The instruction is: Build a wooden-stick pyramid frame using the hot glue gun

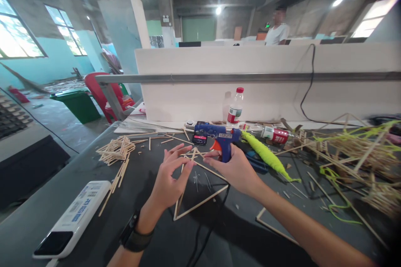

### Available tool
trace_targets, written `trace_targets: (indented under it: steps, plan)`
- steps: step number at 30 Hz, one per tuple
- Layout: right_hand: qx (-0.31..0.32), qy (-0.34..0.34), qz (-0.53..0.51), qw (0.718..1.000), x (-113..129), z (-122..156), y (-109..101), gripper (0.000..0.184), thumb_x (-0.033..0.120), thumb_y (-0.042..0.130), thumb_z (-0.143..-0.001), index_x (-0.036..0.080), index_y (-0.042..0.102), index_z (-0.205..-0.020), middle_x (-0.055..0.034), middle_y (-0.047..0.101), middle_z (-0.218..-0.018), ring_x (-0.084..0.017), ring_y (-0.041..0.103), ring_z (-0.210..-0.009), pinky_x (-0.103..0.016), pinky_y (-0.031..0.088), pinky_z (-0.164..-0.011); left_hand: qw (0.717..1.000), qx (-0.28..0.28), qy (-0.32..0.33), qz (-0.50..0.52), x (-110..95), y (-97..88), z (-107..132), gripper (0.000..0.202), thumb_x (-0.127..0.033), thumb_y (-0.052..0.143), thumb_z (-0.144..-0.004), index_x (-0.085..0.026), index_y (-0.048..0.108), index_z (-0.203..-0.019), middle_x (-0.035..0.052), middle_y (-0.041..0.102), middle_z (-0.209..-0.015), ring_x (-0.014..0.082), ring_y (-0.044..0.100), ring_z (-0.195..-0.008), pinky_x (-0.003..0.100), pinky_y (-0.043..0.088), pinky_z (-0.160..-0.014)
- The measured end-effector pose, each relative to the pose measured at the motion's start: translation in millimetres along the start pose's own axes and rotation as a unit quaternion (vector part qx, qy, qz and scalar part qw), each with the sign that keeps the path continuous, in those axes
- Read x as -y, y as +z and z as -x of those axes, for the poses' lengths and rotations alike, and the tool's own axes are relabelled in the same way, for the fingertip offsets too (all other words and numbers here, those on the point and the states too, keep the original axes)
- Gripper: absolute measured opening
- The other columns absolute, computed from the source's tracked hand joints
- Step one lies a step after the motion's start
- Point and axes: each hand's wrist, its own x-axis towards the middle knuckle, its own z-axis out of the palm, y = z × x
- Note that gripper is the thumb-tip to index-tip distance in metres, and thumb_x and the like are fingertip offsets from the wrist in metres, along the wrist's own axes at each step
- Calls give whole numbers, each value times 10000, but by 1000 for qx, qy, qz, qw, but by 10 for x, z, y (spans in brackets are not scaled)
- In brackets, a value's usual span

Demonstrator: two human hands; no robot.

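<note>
Grey concrete and pale blue walls stand behind a dark table (247, 233), with a white partition (188, 60) across the middle of the frame. At the centre, the left hand (171, 171) pinches the top of a stick frame (203, 203) between thumb and forefinger, its other fingers loosely spread and its wrist rising from the bottom edge. Just right of it, the right hand (239, 171) grips the handle of a blue glue gun (222, 135), fingertips toward the left, forearm slanting in from the lower right. The gun's nozzle points left above the stick frame; its pale label is too small to read. A dark watch (133, 229) circles the left wrist.

Behind the gun lies a phone (199, 139) with a pink patch on its screen. An upright bottle (235, 110) has a red cap and a red and white label; a 2nd bottle (277, 134) lies to its right, with a similar label. Neither can be made out. Yellow-green cord (269, 158) lies right of the gun. At lower left, a white device (78, 217) carries blurred blue print; loose sticks (115, 150) are heaped above it.
</note>
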Motion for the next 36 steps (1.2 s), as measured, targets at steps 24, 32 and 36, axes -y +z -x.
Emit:
trace_targets:
  steps: [24,32,36]
  plan:
    - [20,-28,-38,999,-157,-86,-15,293,386,811,-744,205,644,-903,-41,770,-895,-220,721,-841,-359,566,-778,994,16,20,-111,-49,91,51,274,-237,437,-1006,-303,681,-1113,16,610,-1394,247,370,-1438,583,24,-1189]
    - [27,-28,-72,997,-219,-100,-18,282,383,816,-746,219,642,-896,-22,756,-875,-211,715,-837,-358,565,-786,994,16,16,-110,-67,91,44,265,-243,431,-1003,-305,683,-1055,-1,624,-1373,252,373,-1433,581,28,-1188]
    - [27,-21,-68,997,-214,-100,-25,301,388,819,-740,216,629,-898,-29,759,-879,-212,715,-833,-360,564,-781,994,15,9,-108,-96,92,36,260,-253,425,-1004,-295,680,-971,-17,624,-1372,250,375,-1430,573,49,-1186]
